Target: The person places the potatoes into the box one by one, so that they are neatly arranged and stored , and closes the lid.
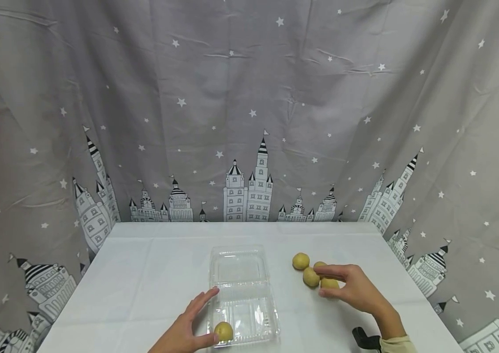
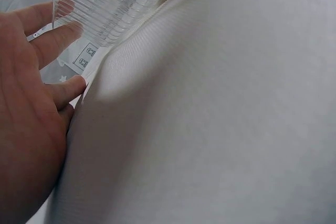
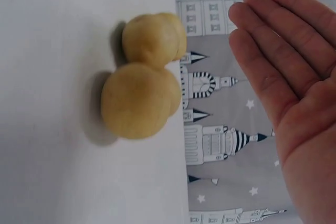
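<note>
A clear plastic clamshell container [image 1: 256, 306] lies with its lid [image 1: 239, 267] folded back on the table. One yellow potato [image 1: 224, 332] sits in its near left corner. My left hand [image 1: 185, 326] is at the container's left side, fingers spread; in the left wrist view the fingertips are by the ribbed clear wall [image 2: 105, 17]. Over on the right, several potatoes [image 1: 301, 261] lie in a loose group. Above their near right part hovers my right hand [image 1: 353, 289], partly covering them. In the right wrist view its fingers extend apart from the potatoes [image 3: 137, 102], with nothing held.
A white cloth covers the table [image 1: 152, 274]. Behind it hangs a grey curtain [image 1: 249, 98] printed with castles and stars. A black object [image 1: 365, 339] is at my right wrist, beside a pale sleeve [image 1: 397, 344].
</note>
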